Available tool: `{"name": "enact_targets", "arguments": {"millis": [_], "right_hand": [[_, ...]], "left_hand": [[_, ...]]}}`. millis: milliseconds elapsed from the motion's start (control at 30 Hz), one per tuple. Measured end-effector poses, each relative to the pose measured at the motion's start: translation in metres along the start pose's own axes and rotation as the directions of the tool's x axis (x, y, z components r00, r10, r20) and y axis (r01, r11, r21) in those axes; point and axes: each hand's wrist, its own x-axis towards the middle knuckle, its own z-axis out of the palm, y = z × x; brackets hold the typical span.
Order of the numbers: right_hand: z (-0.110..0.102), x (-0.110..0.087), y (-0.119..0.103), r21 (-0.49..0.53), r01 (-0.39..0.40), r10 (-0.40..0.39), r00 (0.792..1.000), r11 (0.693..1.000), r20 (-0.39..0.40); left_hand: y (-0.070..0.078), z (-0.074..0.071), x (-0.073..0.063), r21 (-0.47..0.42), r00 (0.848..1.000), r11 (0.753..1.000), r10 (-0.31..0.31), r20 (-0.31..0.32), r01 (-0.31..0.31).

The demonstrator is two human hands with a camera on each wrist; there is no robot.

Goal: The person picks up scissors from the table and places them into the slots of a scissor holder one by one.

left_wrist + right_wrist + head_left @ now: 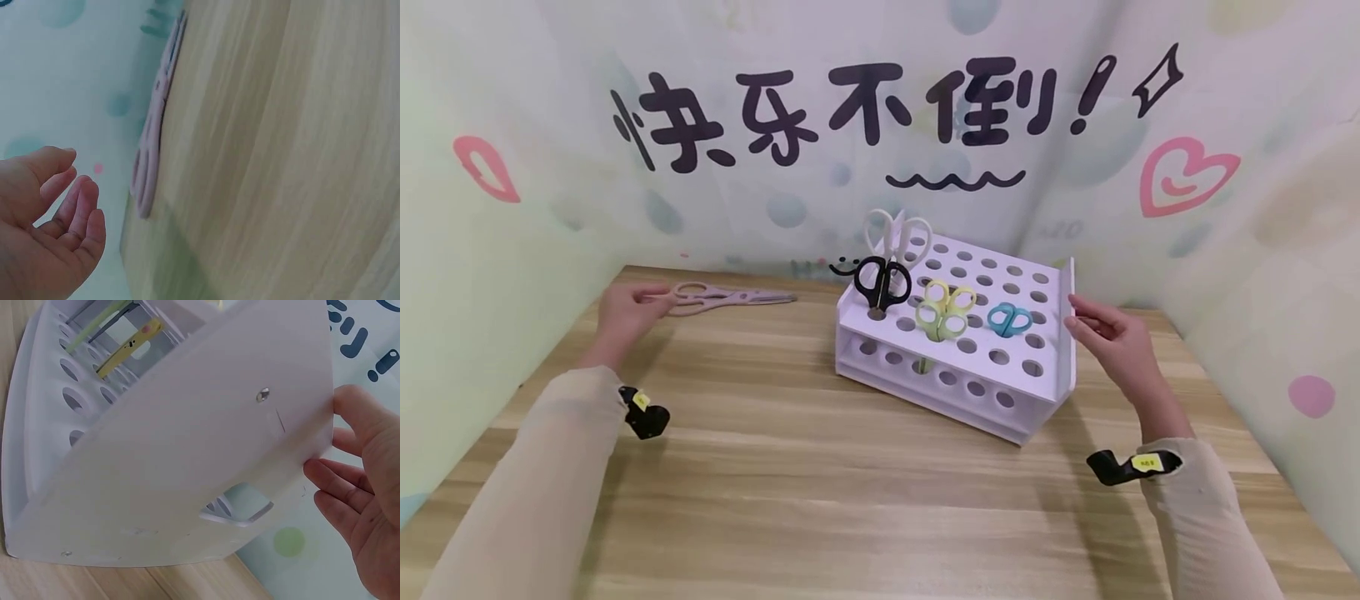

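A pair of pale pink scissors lies flat on the table at the back left, blades pointing right. My left hand is at its handle loops in the head view. In the left wrist view the fingers are loosely bent, with a gap between them and the scissors. My right hand has its fingertips against the right side panel of a white holed rack. Upright in the rack are white scissors, black scissors, yellow scissors, green scissors and teal scissors.
The wood-grain table is bordered by a printed cloth at the back and both sides. The rack stands right of the middle, close to the back cloth, its front angled. An oval cut-out shows in its side panel.
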Motion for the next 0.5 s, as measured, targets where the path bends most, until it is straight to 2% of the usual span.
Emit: {"name": "enact_targets", "arguments": {"millis": [200, 300, 433, 500], "right_hand": [[0.0, -0.002, 0.002, -0.024, -0.023, 0.022, 1.0, 0.999, -0.013], [0.0, -0.003, 0.002, -0.033, -0.037, 0.037, 0.999, 0.999, -0.013], [0.001, -0.003, 0.002, -0.043, -0.037, 0.036, 0.999, 0.998, -0.013], [0.001, -0.003, 0.002, -0.046, -0.035, 0.034, 0.999, 0.998, -0.016]], "left_hand": [[-0.018, 0.005, 0.01, -0.015, 0.995, 0.998, -0.058, 0.082, 0.059], [-0.026, 0.006, 0.014, -0.031, 0.989, 0.997, -0.073, 0.126, 0.078], [-0.036, 0.008, 0.019, -0.05, 0.976, 0.99, -0.123, 0.179, 0.133], [-0.04, 0.01, 0.023, -0.04, 0.973, 0.987, -0.147, 0.18, 0.157]]}}
